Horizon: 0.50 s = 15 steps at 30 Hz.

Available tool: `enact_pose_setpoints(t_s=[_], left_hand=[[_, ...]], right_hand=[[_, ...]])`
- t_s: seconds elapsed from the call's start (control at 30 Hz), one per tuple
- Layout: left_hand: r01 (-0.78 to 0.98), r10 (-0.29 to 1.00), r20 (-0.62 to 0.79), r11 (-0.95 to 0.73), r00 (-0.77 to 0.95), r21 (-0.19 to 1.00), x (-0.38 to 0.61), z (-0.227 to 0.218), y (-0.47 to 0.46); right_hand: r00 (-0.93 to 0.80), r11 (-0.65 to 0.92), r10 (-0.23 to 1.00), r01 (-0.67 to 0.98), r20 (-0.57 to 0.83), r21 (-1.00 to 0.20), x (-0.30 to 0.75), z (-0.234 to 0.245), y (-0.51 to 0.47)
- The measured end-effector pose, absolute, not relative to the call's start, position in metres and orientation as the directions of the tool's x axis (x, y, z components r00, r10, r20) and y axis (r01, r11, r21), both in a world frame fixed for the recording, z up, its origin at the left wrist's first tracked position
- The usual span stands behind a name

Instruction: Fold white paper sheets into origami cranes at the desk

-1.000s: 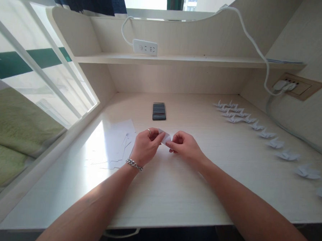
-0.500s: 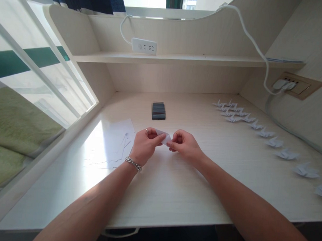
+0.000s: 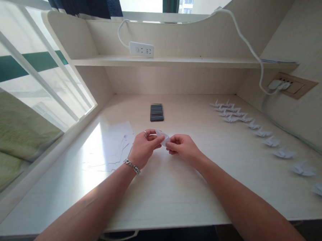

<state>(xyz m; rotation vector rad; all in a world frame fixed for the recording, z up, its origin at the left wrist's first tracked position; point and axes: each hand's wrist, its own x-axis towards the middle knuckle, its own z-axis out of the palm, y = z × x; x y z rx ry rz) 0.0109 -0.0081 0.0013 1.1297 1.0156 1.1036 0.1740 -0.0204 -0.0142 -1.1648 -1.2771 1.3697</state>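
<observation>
Between my two hands, a small folded piece of white paper [image 3: 164,138] is held just above the desk. My left hand [image 3: 146,144] pinches its left side between thumb and fingers; a ring and a chain bracelet are on this hand and wrist. At the paper's right edge, my right hand [image 3: 183,147] grips it with thumb and forefinger. Both hands partly cover the paper, so its full shape is hidden. Loose white paper sheets [image 3: 114,139] lie on the desk left of my left hand.
Several folded white paper cranes [image 3: 271,141] stand in a line along the desk's right side. A dark phone-like object [image 3: 157,112], partly pixelated, lies beyond my hands. On the shelf [image 3: 180,61] rests a white power strip [image 3: 141,49]. A white cable [image 3: 246,40] hangs at the right.
The view has shifted slightly. My right fingers have moved a little on the paper's right edge, and more of the paper's pointed upper part shows. Both hands still hold it.
</observation>
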Motion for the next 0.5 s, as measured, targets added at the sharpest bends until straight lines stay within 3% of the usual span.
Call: enact_pose_setpoints(t_s=[0.2, 0.5], left_hand=[[-0.015, 0.977, -0.024, 0.028, 0.213, 0.999, 0.0107, 0.0041, -0.0089], [-0.093, 0.974, 0.001, 0.021, 0.225, 0.995, 0.0145, 0.0041, -0.0127]], right_hand=[[-0.139, -0.074, 0.988, -0.017, -0.071, -0.997, 0.1739, -0.0131, -0.0214], [-0.096, -0.035, 0.995, -0.134, -0.022, -0.99, 0.172, -0.008, -0.0235]])
